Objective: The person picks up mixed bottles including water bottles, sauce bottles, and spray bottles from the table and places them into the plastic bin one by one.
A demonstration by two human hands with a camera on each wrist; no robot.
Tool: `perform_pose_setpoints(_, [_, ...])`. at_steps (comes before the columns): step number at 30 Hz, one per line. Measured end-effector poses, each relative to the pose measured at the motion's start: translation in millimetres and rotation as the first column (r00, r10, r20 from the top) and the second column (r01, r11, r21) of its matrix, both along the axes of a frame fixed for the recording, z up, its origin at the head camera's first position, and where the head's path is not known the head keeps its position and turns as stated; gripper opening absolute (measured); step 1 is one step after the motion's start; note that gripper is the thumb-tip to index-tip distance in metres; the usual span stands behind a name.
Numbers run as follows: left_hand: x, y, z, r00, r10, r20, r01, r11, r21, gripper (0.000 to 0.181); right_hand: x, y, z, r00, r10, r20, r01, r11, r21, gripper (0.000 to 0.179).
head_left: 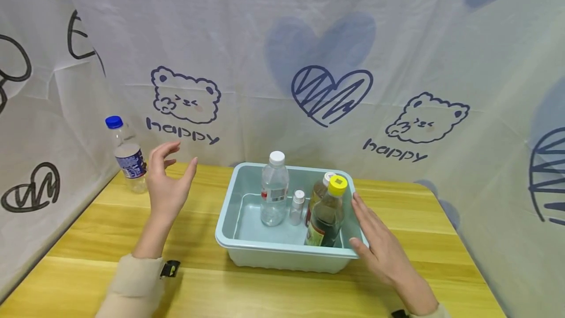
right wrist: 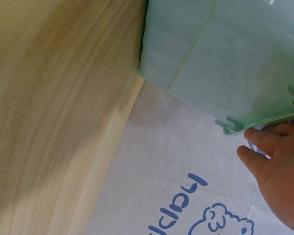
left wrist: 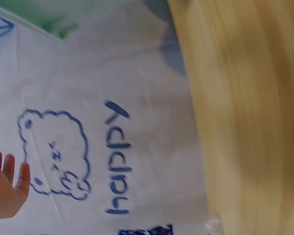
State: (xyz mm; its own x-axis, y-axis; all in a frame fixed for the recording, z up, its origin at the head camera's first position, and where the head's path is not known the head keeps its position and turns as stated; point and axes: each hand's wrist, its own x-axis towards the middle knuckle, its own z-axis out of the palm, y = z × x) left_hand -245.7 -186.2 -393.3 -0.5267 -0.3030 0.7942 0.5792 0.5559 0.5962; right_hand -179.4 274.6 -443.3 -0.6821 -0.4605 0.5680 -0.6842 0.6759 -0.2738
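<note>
My left hand (head_left: 169, 185) is raised over the table's left side, thumb and fingers spread apart with nothing between them. Just beyond it stands a clear plastic bottle (head_left: 130, 161) with a blue cap and blue label, partly hidden by the hand. My right hand (head_left: 384, 247) rests along the right rim of a light blue plastic bin (head_left: 287, 245), its fingers nearly straight. Inside the bin stand a clear white-capped bottle (head_left: 274, 188), a small white-capped bottle (head_left: 296, 210), a yellow-capped bottle of dark liquid (head_left: 326, 215) and, mostly hidden behind that, another white-capped bottle (head_left: 319, 191).
The bin sits on a wooden table (head_left: 198, 288), near its back edge. A white cloth (head_left: 247, 38) with printed hearts and bears hangs behind and at both sides. Black wrist cameras (head_left: 170, 268) are strapped at the cuffs.
</note>
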Motion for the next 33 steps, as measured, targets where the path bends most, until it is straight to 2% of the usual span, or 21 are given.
perform_pose_setpoints(5, [-8.9, -20.3, -4.3, 0.995, 0.098, 0.009, -0.099, 0.994, 0.047, 0.051, 0.7, 0, 0.8, 1.000, -0.003, 0.000, 0.003, 1.000, 0.006, 0.067])
perform_pose_setpoints(9, [-16.0, -35.6, -8.2, 0.985, 0.171, 0.031, -0.173, 0.981, 0.088, 0.051, 0.6, 0, 0.9, 1.000, 0.000, 0.002, 0.000, 1.000, 0.011, 0.068])
perform_pose_setpoints(13, [-23.1, -50.6, -13.1, 0.975, 0.218, 0.036, -0.221, 0.969, 0.114, 0.051, -0.1, 0, 1.1, 1.000, 0.000, 0.000, 0.000, 1.000, 0.009, 0.067])
perform_pose_setpoints(16, [-26.2, -60.2, -16.3, 0.967, 0.244, 0.067, -0.251, 0.959, 0.134, 0.051, -0.1, 0, 1.8, 1.000, 0.002, -0.002, -0.002, 1.000, 0.012, 0.068])
perform_pose_setpoints(21, [-32.0, -76.3, -21.5, 0.948, 0.307, 0.085, -0.317, 0.933, 0.168, 0.053, 0.5, 0, 1.8, 1.000, 0.003, -0.002, -0.003, 1.000, 0.015, 0.068])
perform_pose_setpoints(26, [-39.4, -92.2, -25.9, 0.941, 0.325, 0.091, -0.337, 0.921, 0.196, 0.059, 0.1, 1, 0.8, 1.000, 0.003, -0.002, -0.003, 1.000, 0.019, 0.067])
perform_pose_setpoints(33, [-45.9, -106.1, -23.5, 0.929, 0.291, 0.230, -0.345, 0.905, 0.249, 0.071, -0.3, 2, 1.1, 1.000, 0.006, 0.015, -0.006, 1.000, 0.021, 0.068])
